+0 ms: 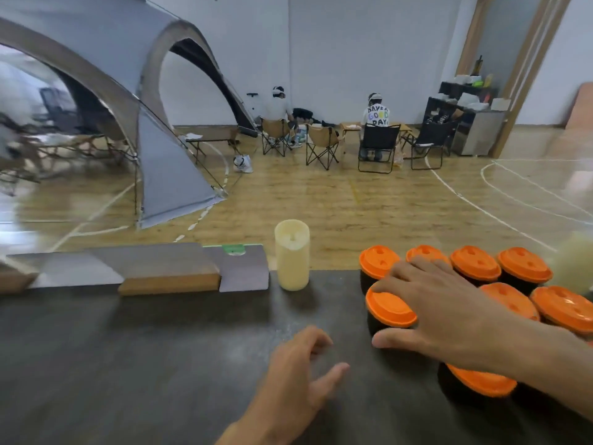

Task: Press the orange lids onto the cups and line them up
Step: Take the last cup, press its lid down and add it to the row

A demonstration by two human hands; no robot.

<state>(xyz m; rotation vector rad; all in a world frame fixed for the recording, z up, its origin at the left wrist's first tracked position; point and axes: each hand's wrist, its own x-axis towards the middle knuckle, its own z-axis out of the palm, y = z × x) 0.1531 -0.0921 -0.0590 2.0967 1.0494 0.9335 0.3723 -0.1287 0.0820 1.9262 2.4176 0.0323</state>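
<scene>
A: Start at nine o'clock. What's on the dark table [128,348] there?

B: A wooden block [170,282] on some grey boards, then a cream candle [292,255] standing upright at about eleven. Neither belongs to the job; they sit well apart from the cups.

A: And the left hand [298,370]?

B: At six o'clock, over the table with fingers loosely spread and nothing in it, probably waiting to steady a cup.

A: The right hand [449,313]?

B: At three o'clock, fingers straight and splayed over the front-left cup [390,311], thumb beside its wall. I'd say it's pressing that orange lid [388,308] down or nudging the cup into line.

A: The others?

B: The capped cups [500,271] are clustered in rows from one to four o'clock, touching, so the lines stay tight.
</scene>
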